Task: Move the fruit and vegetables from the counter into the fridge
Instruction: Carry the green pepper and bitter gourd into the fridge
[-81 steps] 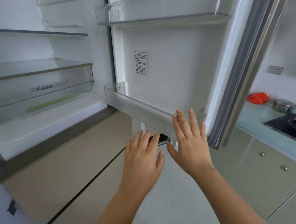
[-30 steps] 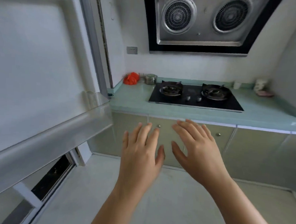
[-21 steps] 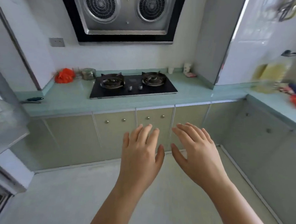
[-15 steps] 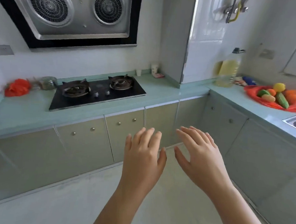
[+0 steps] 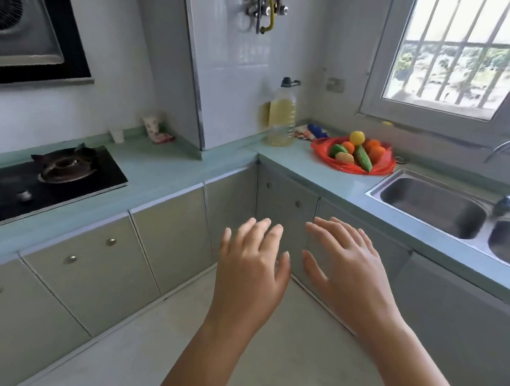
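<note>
Fridge gone from view now; both hands, left hand (image 5: 250, 268) and right hand (image 5: 347, 270), hang spread and empty, with the fruit and vegetables (image 5: 355, 151) on the red bag (image 5: 380, 167), well beyond the right fingertips.

One view only: head cam, wide-angle, looking fwd and down into the corner where the L-shaped tabletop (image 5: 171, 172) bends. Cam stands back from that corner, above tabletop height. Hob (image 5: 48, 180) sits left of the corner, sink (image 5: 432, 203) right of it, window (image 5: 465, 56) above the sink. Both forearms enter from bottom edge, nearest the lens.
</note>
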Demonstrator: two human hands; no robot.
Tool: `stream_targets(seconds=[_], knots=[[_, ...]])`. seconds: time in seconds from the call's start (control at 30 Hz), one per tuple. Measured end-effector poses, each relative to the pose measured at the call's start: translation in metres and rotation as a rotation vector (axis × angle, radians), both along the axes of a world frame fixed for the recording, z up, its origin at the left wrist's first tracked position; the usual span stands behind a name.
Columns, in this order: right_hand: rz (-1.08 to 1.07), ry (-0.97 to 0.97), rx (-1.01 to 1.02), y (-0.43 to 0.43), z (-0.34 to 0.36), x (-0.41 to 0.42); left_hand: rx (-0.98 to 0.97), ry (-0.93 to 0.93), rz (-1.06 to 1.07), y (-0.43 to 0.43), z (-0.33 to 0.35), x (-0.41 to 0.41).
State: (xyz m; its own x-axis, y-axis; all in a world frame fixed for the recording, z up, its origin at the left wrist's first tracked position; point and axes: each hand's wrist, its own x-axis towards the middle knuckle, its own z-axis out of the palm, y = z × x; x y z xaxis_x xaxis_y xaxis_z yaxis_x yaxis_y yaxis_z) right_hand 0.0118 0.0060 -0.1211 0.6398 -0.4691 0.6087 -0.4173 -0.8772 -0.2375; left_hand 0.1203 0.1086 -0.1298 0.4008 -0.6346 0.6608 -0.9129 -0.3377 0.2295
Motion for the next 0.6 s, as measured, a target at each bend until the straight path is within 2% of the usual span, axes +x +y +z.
stream_targets(seconds=[0.27, 0.6], knots=[[-0.092, 0.011, 0.040, -0.087, -0.024, 0.047, 0.028, 0.031, -0.057, -0.092, -0.028, 0.063], [-0.160, 0.032, 0.060, -0.199, -0.020, 0.208, 0.007, 0.101, -0.127, -0.205, -0.039, 0.228]])
